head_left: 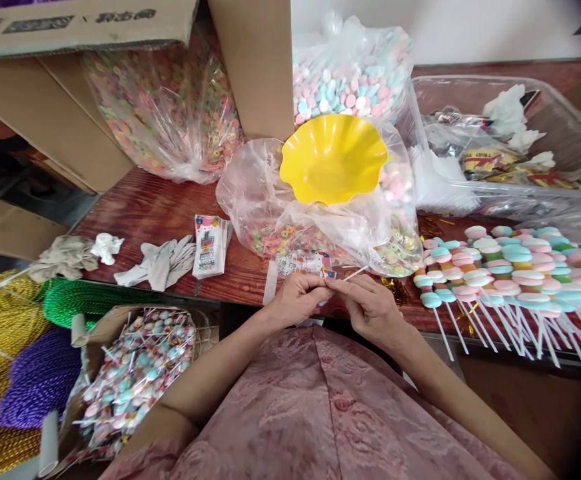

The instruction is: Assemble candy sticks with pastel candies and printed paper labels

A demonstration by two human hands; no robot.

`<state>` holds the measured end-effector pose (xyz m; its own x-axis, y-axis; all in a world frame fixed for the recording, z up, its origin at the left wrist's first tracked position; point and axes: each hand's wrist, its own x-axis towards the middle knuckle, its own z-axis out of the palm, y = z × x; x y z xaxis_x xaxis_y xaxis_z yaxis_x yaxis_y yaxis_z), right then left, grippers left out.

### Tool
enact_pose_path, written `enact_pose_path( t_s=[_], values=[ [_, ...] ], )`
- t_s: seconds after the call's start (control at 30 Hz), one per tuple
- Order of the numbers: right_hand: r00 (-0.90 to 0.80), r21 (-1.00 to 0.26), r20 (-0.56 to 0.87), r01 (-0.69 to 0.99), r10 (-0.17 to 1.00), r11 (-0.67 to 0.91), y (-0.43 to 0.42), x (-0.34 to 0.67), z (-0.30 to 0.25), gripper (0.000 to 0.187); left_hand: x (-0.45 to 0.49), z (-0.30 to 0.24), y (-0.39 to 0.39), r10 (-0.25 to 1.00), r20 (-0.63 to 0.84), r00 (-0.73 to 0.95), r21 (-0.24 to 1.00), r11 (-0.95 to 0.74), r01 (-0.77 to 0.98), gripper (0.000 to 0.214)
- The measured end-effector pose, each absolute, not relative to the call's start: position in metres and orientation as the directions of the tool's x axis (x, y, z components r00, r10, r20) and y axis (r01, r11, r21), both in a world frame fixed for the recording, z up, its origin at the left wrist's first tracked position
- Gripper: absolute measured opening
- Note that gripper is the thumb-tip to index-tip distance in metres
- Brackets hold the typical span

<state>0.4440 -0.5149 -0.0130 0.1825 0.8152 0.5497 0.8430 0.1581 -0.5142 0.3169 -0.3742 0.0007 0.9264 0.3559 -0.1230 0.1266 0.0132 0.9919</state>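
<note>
My left hand [300, 295] and my right hand [372, 310] meet at the table's front edge, fingertips pinched close together. A thin white stick [355, 275] pokes out past the fingers of my right hand, which is closed on it. At the fingertips of my left hand shows a sliver of a thin gold tie [324, 273]. My fingers hide most of what lies between them. Right behind my hands are printed cards [298, 263] and a clear bag of ring-shaped candies [290, 233]. A yellow wavy-rimmed bowl [333, 160] rests on the bags.
Marshmallow skewers [515, 267] lie piled at right, sticks over the edge. A clear plastic bin [495, 87] stands behind them. At left are a card stack [210, 247], gloves [163, 262] and a box of wrapped candy sticks [83, 373]. A large candy bag [170, 113] fills the back left.
</note>
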Motion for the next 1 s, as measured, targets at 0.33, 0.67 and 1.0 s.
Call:
enact_pose_path(
  t_s=[0.33,0.67,1.0],
  values=[
    [0.552,-0.810,0.399,0.586,0.732,0.000,-0.516,0.427,-0.008,0.009,0.318,-0.007,-0.370,0.432,-0.005,0.902,1.000,0.014,-0.001,0.023],
    [0.559,-0.993,0.091,0.114,0.824,0.032,-0.511,0.438,-0.008,0.018,0.321,0.009,-0.375,0.370,0.116,0.922,0.988,-0.138,-0.069,0.027],
    [-0.209,-0.618,0.340,0.686,0.917,0.385,-0.518,0.455,0.025,0.021,0.316,0.015,-0.364,-0.100,-0.497,0.862,0.801,0.330,0.500,0.022]
  ],
)
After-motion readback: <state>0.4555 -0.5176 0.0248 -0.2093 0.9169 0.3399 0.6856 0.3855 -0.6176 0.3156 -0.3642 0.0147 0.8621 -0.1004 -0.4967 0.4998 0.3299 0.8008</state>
